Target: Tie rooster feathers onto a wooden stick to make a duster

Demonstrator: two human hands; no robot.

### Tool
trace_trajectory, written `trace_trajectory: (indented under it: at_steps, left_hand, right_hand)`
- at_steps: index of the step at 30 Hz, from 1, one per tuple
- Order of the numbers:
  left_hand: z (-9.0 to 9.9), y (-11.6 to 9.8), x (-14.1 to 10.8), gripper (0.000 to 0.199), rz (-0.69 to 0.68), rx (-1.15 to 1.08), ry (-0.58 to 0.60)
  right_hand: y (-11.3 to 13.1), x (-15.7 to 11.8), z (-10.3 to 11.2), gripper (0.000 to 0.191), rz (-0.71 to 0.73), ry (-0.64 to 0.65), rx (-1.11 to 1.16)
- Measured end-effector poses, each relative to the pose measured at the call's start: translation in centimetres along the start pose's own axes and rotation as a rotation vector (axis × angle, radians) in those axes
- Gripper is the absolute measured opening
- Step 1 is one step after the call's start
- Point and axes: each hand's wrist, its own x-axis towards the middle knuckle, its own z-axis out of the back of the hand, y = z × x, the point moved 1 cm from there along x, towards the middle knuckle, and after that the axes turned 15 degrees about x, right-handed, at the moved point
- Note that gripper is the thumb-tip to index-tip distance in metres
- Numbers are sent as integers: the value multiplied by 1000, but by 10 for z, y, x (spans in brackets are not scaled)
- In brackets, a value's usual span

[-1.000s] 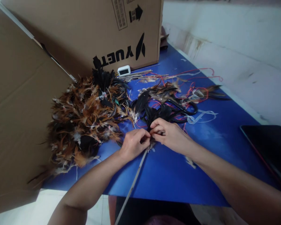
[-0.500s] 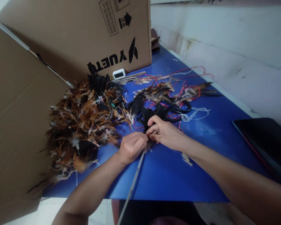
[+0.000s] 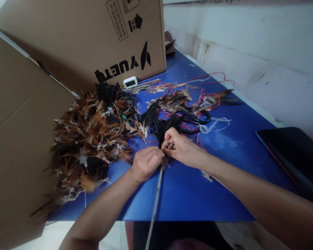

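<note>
A thin pale stick (image 3: pixel 155 205) runs up from the table's front edge, with black feathers (image 3: pixel 163 129) bunched at its far end. My left hand (image 3: pixel 147 163) is closed round the place where feathers and stick meet. My right hand (image 3: pixel 179 147) pinches close against it, thumb and fingers pressed together; whatever lies between those fingertips is too small to make out. Just beyond my hands are the black handles of scissors (image 3: pixel 205 117), partly among feathers and red string (image 3: pixel 215 99). Left of my hands a large heap of brown and black feathers (image 3: pixel 91 135) is piled up.
Tall cardboard box sides (image 3: pixel 80 41) stand at the left and back of the blue table (image 3: pixel 214 198). By the box are a small white digital display (image 3: pixel 130 82) and several thin sticks (image 3: pixel 146 84). Clear ribbon (image 3: pixel 216 125) lies beyond my right hand; a dark flat device (image 3: pixel 289 149) sits far right.
The near end of the stick has swung to the right. My right fingers have curled in slightly, and the whole view has shifted a little.
</note>
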Motion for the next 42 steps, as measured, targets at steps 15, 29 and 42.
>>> trace_trajectory:
  at_steps: [15, 29, 42]
  left_hand:
    - [6, -4, 3, 18, -165, 131, -64]
    - [7, -7, 0, 18, -121, 168, -100]
    - [9, -7, 1, 14, 51, 166, -126]
  right_hand:
    - [-3, -4, 2, 28, -11, -43, 32]
    - [-5, -4, 4, 26, -27, -46, 35]
    - [-4, -4, 6, 19, -74, -35, -20]
